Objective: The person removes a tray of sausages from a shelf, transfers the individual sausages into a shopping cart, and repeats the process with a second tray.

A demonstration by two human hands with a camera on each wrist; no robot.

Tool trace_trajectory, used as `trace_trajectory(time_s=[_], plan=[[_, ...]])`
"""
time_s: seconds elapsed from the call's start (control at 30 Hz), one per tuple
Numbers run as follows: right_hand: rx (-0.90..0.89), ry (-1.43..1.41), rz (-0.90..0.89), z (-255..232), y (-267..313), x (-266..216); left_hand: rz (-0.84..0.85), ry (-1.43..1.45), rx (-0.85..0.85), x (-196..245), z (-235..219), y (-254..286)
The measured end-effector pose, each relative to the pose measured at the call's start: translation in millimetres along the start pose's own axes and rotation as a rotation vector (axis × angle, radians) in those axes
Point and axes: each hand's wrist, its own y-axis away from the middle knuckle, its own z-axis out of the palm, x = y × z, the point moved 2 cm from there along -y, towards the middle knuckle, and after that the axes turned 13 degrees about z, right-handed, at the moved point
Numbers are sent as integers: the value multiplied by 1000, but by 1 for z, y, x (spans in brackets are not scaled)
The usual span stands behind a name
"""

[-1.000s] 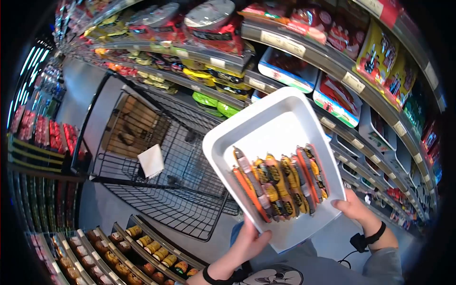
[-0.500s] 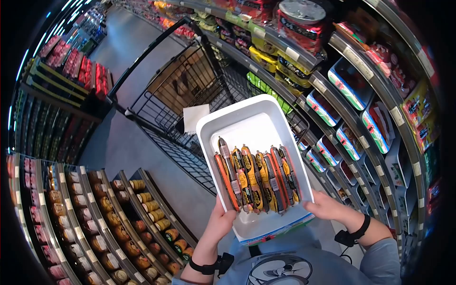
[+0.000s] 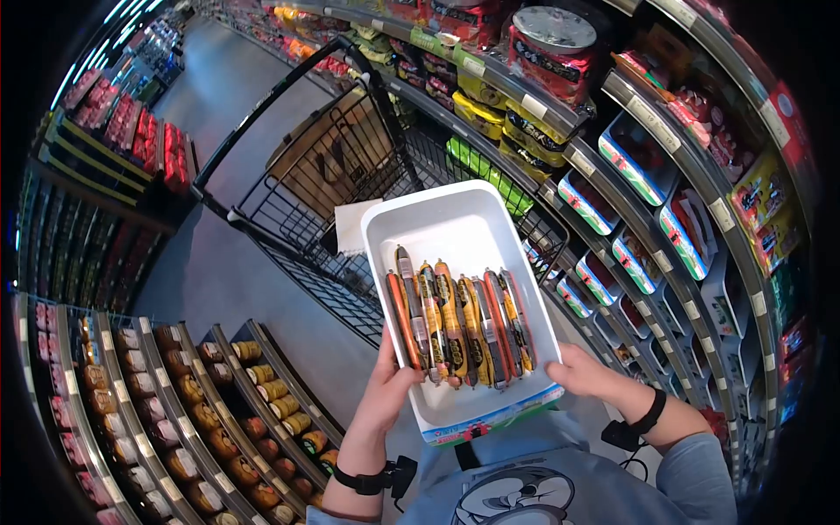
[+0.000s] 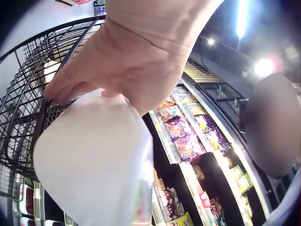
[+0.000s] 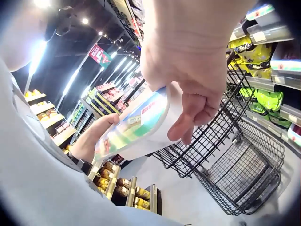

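A white plastic tray (image 3: 468, 223) is held level in front of the person, with several orange and yellow wrapped sausages (image 3: 459, 319) lying side by side in its near half. The left hand (image 3: 391, 385) grips the tray's near left edge, thumb on the rim. The right hand (image 3: 584, 374) grips the near right corner. In the left wrist view the left hand (image 4: 117, 66) presses on the tray's white underside (image 4: 94, 160). In the right wrist view the right hand's fingers (image 5: 195, 108) curl under the tray's labelled end (image 5: 141, 125).
A black wire shopping cart (image 3: 332, 175) stands just beyond the tray, with a white paper (image 3: 350, 226) in it. Stocked shelves (image 3: 630, 175) run along the right. A display of jars (image 3: 219, 411) slopes at lower left. Grey floor (image 3: 210, 262) lies between.
The tray has come down and nearer to the body, and the head view has swung so the cart sits behind it. Both hands keep their hold.
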Motion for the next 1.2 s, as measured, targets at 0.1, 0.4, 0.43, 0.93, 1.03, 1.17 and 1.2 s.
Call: trace_trajectory(time_s=[0.1,0.4,0.43,0.93,1.03,1.17,1.2], plan=[[18,-94,47,8,-15,-11,19,78,28,12,-12,-17],[-34,-323,-306,21,-69,-28,138,67,-122,87,-8,-87],[-206,-459,-95,5,-47,-51,163,30,-137,91,-4,-93],[229,-602,-6,-23,33,40,663,-926,-335,36,25,-98],[256,-588,-30,-19,30,48,709,-1130,-339,31,39,-74],[290,-539,-6,-14,19,56,806,-1315,-365,26,65,-46],[304,-522,-16,-13,17,56,805,-1335,-368,22,69,-42]])
